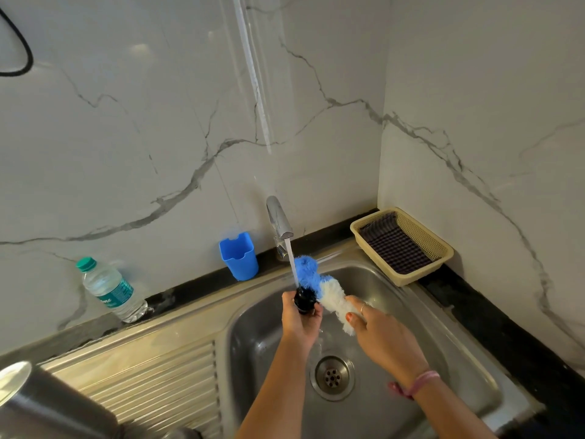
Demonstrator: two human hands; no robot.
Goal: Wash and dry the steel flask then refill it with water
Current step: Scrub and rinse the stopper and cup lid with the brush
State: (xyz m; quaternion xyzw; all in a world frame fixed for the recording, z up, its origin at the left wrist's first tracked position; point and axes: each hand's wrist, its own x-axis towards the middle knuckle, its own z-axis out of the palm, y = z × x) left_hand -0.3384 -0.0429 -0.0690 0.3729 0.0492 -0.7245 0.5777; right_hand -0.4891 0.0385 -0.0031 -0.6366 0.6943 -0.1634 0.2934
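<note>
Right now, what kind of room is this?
Most likely a home kitchen. There is a steel sink with a ribbed draining board, a tap running water, and marble-look wall tiles. The hands are rinsing a blue and white bottle brush under the tap.

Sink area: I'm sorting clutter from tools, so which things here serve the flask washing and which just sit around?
In use: black lid in left hand; blue-and-white brush in right hand; running tap; sink; steel flask.

Idle: water bottle; blue cup; basket with checked cloth.
</note>
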